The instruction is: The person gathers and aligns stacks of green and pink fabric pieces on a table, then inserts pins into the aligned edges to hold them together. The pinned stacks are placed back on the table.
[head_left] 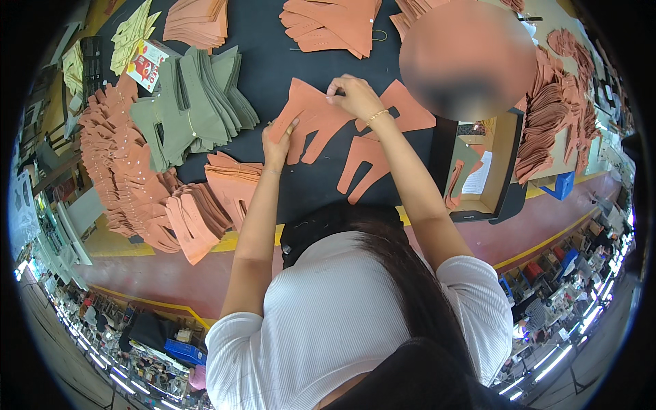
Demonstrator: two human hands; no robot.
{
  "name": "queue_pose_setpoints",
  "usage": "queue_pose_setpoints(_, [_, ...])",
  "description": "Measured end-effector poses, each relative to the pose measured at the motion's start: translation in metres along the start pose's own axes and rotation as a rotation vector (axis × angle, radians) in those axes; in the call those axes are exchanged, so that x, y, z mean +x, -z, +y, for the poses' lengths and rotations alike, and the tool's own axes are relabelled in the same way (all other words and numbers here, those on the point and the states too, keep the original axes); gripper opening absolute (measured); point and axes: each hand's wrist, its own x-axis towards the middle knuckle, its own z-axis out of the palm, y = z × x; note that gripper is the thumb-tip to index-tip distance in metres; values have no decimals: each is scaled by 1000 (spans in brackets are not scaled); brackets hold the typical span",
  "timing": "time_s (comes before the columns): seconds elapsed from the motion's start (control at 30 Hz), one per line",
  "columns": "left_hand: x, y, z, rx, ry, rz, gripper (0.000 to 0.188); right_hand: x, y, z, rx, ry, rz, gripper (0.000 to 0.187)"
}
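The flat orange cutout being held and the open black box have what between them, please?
Loose flat orange cutouts and the right forearm are there, in the head view.

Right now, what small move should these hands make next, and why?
Perhaps the right hand could reach for the loose orange piece showing beyond its wrist: the left hand already grips the left edge of the held orange piece.
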Motion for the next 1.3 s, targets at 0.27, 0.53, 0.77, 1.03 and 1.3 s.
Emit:
queue_pose_setpoints(0.27, [9,-6,0,53,-115,16,21,5,90,-40,284,213,192,15])
queue_pose_setpoints(0.53, [9,3,16,160,86,-123,23,74,97,16,142,-129,503,37])
queue_pose_setpoints(0.77, [10,-1,16,36,55,-123,19,-30,75,91,-504,-542,73,30])
queue_pose_setpoints(1.03, [2,1,25,-113,20,-184,23,-68,86,84,-327,-398,2,24])
queue_pose_setpoints(1.3, [-9,4,72,-361,33,-283,26,-57,118,-35,228,213,-420,16])
